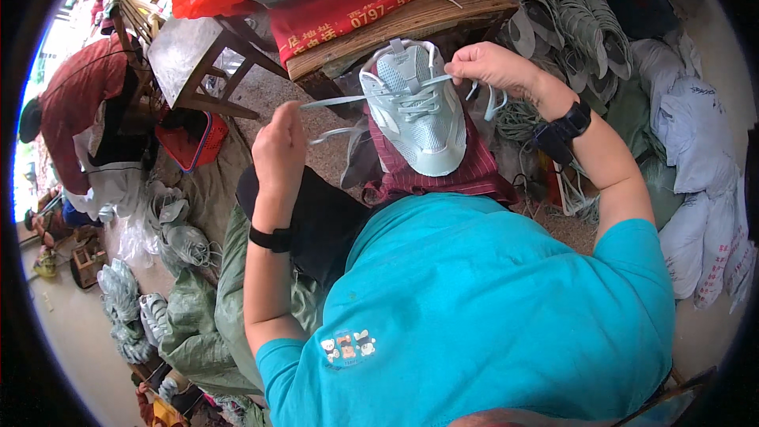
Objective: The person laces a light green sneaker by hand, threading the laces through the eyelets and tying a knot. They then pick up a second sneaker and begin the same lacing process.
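Note:
A pale mint-grey sneaker (417, 111) rests on a dark red striped cloth (474, 160) over my lap, its toe pointing toward me. Light blue laces cross its tongue. My left hand (280, 146) is closed on one lace (336, 100), which runs taut from the shoe's left side. On the other side, my right hand (494, 67) pinches a lace close to the shoe's collar. Loose lace ends dangle on both sides of the shoe.
A wooden bench (411, 22) with a red printed cloth stands just beyond the shoe. Stacked shoe uppers (589, 24) and white sacks (696, 134) lie at right. At left are a stool (190, 55), a red basket (194, 142), green sacks (190, 316) and another person bending (83, 99).

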### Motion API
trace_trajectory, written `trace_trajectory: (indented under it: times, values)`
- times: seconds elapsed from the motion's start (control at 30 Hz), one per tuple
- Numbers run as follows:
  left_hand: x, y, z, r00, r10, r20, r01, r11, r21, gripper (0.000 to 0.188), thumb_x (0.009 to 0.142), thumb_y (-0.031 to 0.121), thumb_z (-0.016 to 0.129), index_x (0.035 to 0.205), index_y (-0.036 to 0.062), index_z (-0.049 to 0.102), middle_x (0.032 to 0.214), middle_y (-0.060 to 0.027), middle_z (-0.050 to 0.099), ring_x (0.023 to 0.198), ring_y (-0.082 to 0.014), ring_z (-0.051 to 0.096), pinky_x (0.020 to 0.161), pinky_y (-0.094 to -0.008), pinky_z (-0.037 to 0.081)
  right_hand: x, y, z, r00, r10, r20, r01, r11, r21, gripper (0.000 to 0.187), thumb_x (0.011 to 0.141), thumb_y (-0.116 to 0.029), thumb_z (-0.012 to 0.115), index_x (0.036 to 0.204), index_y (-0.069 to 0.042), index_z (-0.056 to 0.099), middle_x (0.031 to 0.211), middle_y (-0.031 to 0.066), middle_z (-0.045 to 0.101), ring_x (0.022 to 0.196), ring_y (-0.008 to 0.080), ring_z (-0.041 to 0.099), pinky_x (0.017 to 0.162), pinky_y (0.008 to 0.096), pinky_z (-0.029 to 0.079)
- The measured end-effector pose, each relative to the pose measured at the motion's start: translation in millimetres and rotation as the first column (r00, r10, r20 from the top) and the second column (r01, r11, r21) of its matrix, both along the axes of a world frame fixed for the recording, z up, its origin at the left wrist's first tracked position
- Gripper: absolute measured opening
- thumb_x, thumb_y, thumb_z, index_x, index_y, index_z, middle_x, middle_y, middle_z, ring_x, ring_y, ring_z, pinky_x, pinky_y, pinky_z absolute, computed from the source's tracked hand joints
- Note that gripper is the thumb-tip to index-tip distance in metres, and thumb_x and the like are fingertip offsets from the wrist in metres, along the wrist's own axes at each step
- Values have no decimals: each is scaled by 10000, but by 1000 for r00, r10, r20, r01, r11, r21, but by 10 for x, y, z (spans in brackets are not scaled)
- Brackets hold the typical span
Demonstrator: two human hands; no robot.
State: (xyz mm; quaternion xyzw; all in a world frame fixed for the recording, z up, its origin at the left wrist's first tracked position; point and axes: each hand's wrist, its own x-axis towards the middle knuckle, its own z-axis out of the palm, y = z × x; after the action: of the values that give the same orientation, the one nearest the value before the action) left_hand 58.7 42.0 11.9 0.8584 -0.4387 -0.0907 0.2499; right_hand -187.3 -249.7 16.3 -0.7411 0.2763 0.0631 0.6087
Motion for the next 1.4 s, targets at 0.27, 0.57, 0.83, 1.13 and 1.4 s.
trace_trajectory:
  times: [0.27, 0.57, 0.83, 1.13, 1.4]
  values:
    - [-174, -206, -7, 70, -576, -814, -656, 588, -473, 229, 1037, 142, 465, 1217, 15, 530, 1015, -101, 674, 966, -184, 641, 903, -306, 510, -122, 210, 336, 976, 197, 97, -210, 966, 153, 197, 944, -235, 635, 1016, -74, 723, 796, -96, 624, 645, -9, 430, 571, 175, 327]
    - [-96, 78, -106, -53, -556, -829, -651, 649, -394, 214, 1011, 108, 471, 1192, 7, 521, 718, 4, 450, 604, -76, 359, 582, -237, 339, 207, 492, 261, 847, 459, 268, 200, 193, -961, 169, 930, -180, 642, 1019, -45, 694, 758, 66, 662, 640, 222, 632, 566, 336, 500]
    - [214, 292, -138, 222, -460, -860, -702, 537, -469, 245, 990, 59, 465, 1213, -16, 534, 782, -39, 547, 617, -92, 427, 607, -242, 391, -79, 318, 64, 959, -209, 193, 259, 922, -288, 243, 986, -258, 559, 950, -57, 691, 609, -16, 493, 582, 104, 538, 527, 250, 413]
    - [995, 1089, -305, 394, -272, -878, -847, 262, -462, 242, 948, 10, 490, 1188, 3, 519, 856, -63, 611, 628, -79, 489, 586, -231, 437, -771, -775, -370, 683, -721, 112, 397, 496, 772, 354, 1016, -76, 436, 1361, -13, 483, 637, -45, 382, 475, 65, 344, 420, 213, 283]
    - [949, 1110, -348, 339, -191, -921, -922, 127, -366, 334, 920, -4, 477, 1252, 9, 450, 855, -110, 633, 590, -88, 479, 512, -225, 392, -2116, -2398, -1463, 407, -907, -109, 460, 100, 882, 432, 942, 65, 399, 1360, -8, 482, 757, 45, 455, 630, 130, 437, 560, 254, 391]
